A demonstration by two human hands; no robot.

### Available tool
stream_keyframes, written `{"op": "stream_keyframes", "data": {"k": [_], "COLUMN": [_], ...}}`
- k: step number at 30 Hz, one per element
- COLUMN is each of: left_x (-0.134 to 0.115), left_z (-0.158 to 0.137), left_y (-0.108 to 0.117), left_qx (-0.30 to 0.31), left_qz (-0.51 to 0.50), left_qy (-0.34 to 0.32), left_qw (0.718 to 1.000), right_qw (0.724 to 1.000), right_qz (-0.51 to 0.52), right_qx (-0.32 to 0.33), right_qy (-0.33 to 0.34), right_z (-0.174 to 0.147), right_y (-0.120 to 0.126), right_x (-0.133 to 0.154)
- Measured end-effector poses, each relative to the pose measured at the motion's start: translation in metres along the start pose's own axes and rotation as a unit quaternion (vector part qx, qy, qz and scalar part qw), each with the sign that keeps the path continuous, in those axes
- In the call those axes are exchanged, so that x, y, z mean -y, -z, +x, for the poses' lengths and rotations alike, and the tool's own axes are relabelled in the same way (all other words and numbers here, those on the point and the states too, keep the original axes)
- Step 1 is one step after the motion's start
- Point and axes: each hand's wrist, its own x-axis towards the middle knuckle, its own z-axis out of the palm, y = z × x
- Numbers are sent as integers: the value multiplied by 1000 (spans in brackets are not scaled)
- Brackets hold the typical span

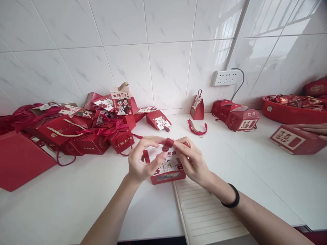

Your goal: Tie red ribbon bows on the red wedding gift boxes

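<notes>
A red gift box (168,177) with a white printed card of a cartoon couple and an oval window stands on the white table in front of me. A short red ribbon loop (167,144) rises from its top. My left hand (143,160) curls round the box's left side, its thumb in front of the card and its fingers reaching behind the loop. With thumb and forefinger, my right hand (193,160) pinches at the ribbon beside the box's upper right. Parts of the box are hidden behind both hands.
An open lined notebook (204,211) lies under my right forearm. Red gift boxes (94,141) pile up at left; others (244,120) stand at right. A loose ribbon (197,131), a red basin (283,114) and a power strip (226,78) are behind. Another person's hand (315,128) touches a box.
</notes>
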Motion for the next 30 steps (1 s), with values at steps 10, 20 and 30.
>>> {"op": "stream_keyframes", "data": {"k": [10, 20, 30], "left_x": [-4, -6, -5], "left_z": [1, -2, -2], "left_y": [-3, -1, -3], "left_qx": [-17, 18, 7], "left_qz": [95, 104, 124], "left_qy": [-65, -43, -64], "left_qw": [993, 993, 990], "right_qw": [998, 995, 994], "right_qz": [-30, -53, -58], "right_qx": [-30, -47, -73], "right_qy": [-37, -63, -63], "right_z": [4, 4, 4], "right_y": [-6, -7, -10], "right_x": [12, 15, 15]}}
